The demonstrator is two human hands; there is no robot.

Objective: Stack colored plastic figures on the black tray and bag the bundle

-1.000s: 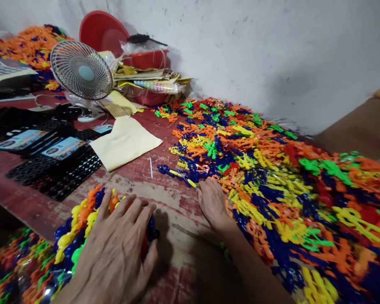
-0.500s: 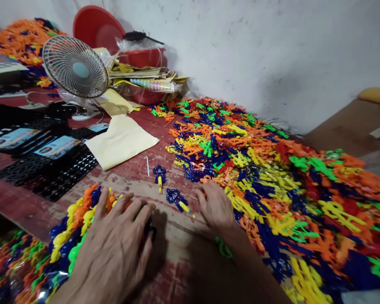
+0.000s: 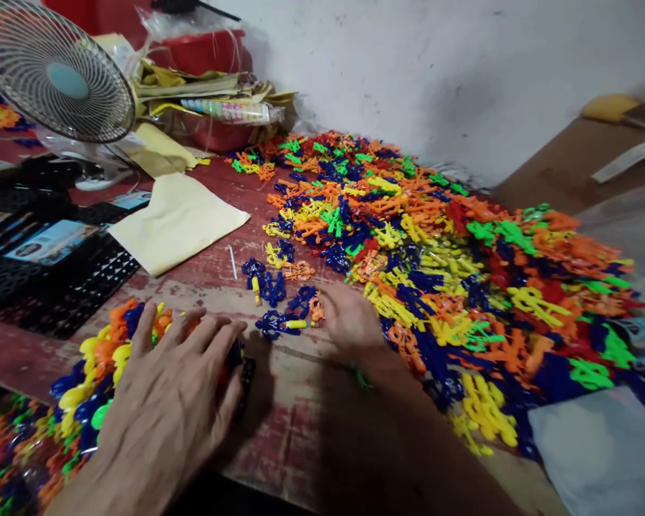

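Note:
My left hand (image 3: 175, 390) lies with fingers apart over a bundle of colourful plastic toy figures (image 3: 104, 351) at the table's near left. A bit of black mesh (image 3: 247, 376) shows by its thumb; what lies under the palm is hidden. My right hand (image 3: 352, 319), smeared by motion, is at the near edge of a large heap of toy figures (image 3: 441, 265). Just left of its fingertips lie several loose figures, among them a navy figure (image 3: 271, 324), a yellow tube-like piece (image 3: 297, 325) and an orange figure (image 3: 317, 307). Whether its fingers grip any cannot be seen.
A white fan (image 3: 67, 80) stands at the back left, near black mesh pieces with printed cards (image 3: 48, 240). Pale yellow paper (image 3: 180, 218) and a white stick (image 3: 233, 262) lie mid-table. A red tub (image 3: 207, 54) is behind; a clear bag (image 3: 596, 437) lies at front right.
More navy, orange and yellow figures now lie on the table left of my right hand, which has shifted slightly. My left hand stays over the bundle. The view has turned right and down.

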